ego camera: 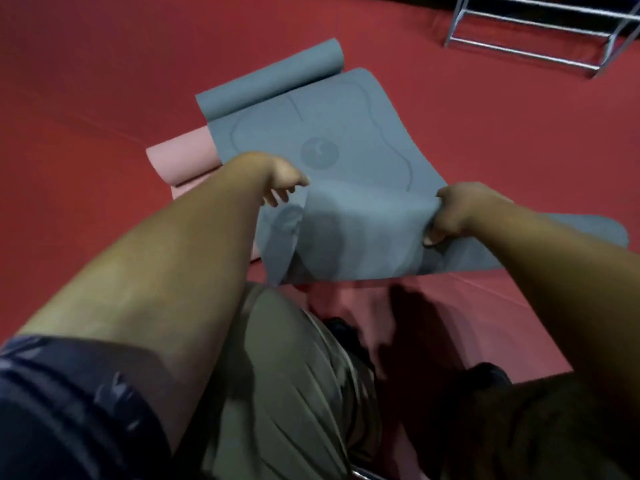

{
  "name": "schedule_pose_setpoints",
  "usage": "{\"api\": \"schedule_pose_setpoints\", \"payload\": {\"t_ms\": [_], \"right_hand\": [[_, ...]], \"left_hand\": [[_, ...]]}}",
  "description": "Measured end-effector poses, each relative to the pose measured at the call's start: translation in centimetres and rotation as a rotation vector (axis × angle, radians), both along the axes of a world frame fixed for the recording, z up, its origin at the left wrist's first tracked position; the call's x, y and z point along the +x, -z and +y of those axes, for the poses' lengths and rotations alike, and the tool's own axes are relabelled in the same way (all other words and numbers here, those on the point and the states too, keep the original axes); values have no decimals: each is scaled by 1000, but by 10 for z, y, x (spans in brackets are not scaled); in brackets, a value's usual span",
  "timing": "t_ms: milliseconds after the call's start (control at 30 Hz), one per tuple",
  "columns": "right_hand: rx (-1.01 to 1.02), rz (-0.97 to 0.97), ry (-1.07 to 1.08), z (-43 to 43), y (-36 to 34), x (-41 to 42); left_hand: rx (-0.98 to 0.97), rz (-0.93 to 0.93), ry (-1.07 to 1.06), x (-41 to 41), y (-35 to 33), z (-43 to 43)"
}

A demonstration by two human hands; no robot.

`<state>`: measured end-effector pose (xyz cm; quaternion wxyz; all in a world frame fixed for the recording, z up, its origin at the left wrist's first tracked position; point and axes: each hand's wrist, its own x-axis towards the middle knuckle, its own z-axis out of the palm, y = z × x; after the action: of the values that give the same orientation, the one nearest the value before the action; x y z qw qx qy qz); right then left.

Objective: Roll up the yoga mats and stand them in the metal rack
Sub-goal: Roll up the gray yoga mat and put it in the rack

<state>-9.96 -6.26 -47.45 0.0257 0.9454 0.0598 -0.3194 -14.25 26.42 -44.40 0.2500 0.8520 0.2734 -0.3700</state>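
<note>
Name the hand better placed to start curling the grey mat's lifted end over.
Probably right: the right hand has its fingers curled round the raised edge of the grey mat; the left hand only pinches a corner.

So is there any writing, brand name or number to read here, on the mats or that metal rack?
No readable text anywhere in this view.
On the grey mat: a round emblem with a swirl, no letters to make out.
Near its lifted edge: a second emblem, too blurred to read.
On the pink mat and the metal rack: no markings show.
</note>
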Motion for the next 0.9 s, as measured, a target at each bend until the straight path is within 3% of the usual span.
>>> {"api": "schedule_pose_setpoints", "payload": {"t_ms": [133,267,400,700,767,833,900], "right_hand": [[-16,48,-7,19,24,-1],[-91,55,-35,53,20,-21],[-34,-10,-139,72,40,-18],[49,10,-396,104,85,-13],[56,13,-422,104,91,-15],[56,22,-439,102,92,-15],[50,38,-426,99,88,-12]], "left_hand": [[-8,184,6,9,42,35],[11,176,-100,10,94,63],[15,145,-32,3,140,71],[77,-329,-744,4,316,157],[9,-481,-942,7,321,170],[-95,-630,-1099,10,283,152],[-181,-721,-1100,20,244,122]]}}
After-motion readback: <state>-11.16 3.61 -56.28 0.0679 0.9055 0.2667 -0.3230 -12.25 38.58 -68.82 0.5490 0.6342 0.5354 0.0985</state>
